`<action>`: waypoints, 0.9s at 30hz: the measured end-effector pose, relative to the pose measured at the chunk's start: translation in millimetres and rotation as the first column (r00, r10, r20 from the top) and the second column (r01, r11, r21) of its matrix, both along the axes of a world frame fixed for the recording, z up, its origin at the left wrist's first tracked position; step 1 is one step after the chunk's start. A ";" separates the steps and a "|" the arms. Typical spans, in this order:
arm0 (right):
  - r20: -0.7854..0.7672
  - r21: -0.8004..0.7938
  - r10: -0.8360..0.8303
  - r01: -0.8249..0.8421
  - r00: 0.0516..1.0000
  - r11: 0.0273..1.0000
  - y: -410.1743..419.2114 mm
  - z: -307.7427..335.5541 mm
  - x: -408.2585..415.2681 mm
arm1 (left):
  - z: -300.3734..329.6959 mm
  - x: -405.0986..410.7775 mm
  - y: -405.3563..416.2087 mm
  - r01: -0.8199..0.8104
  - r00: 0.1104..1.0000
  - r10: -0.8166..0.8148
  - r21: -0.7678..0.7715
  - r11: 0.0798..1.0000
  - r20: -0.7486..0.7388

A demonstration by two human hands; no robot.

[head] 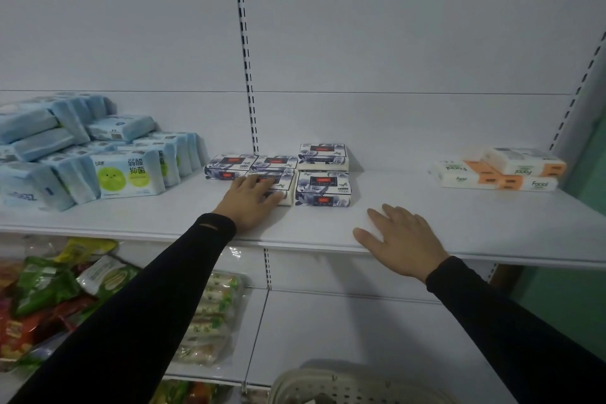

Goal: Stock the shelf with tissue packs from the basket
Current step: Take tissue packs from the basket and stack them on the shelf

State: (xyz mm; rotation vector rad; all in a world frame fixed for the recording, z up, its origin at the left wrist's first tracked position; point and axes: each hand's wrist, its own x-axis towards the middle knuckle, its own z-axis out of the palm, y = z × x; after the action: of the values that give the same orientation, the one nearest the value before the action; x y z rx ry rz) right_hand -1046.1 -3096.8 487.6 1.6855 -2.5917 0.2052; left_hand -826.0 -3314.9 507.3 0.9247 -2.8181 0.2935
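Up close, a white shelf (426,207) holds a cluster of dark floral tissue packs (323,188) near its middle. The left hand (251,203) lies flat on the front-left pack (282,185) of that cluster, fingers straight, pressing rather than gripping. The right hand (401,239) rests released, fingers spread, on the shelf's front edge just right of the packs. A pale perforated basket (344,387) sits below. Blue wipe packs (98,157) are stacked to the left, orange-and-white packs (498,172) to the right.

Single head-worn wide-angle view, facing forward and slightly down, close to a white shelf (426,216), at arm's reach
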 end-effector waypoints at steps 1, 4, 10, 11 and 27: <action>0.001 0.002 -0.003 0.003 1.000 1.000 0.0 -0.2 0.6 | 1.2 -0.2 1.6 0.003 1.000 -0.003 -0.016 1.000 0.023; 0.007 -0.003 -0.009 0.009 1.000 1.000 -0.7 -0.6 0.2 | 3.7 -1.2 3.8 0.000 0.998 0.002 -0.037 0.999 0.057; 0.011 -0.048 0.015 -0.015 1.000 0.999 0.8 -2.3 -1.5 | 6.7 5.9 10.3 -0.074 0.950 0.139 0.234 0.970 -0.278; 0.022 -0.081 0.035 -0.033 0.999 0.996 3.2 -3.2 -1.1 | 8.5 9.7 18.3 -0.070 0.935 0.148 0.242 0.968 -0.323; 0.119 -0.359 0.467 -0.401 0.876 0.843 95.7 -140.7 38.4 | -107.6 49.5 190.3 0.147 0.898 0.054 0.414 0.898 -0.436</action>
State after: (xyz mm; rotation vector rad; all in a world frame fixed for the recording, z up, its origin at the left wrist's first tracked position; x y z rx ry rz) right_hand -1007.7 -3001.1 346.9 2.1821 -2.0793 0.8131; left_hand -776.5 -3124.6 399.8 0.8572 -2.5029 -0.5232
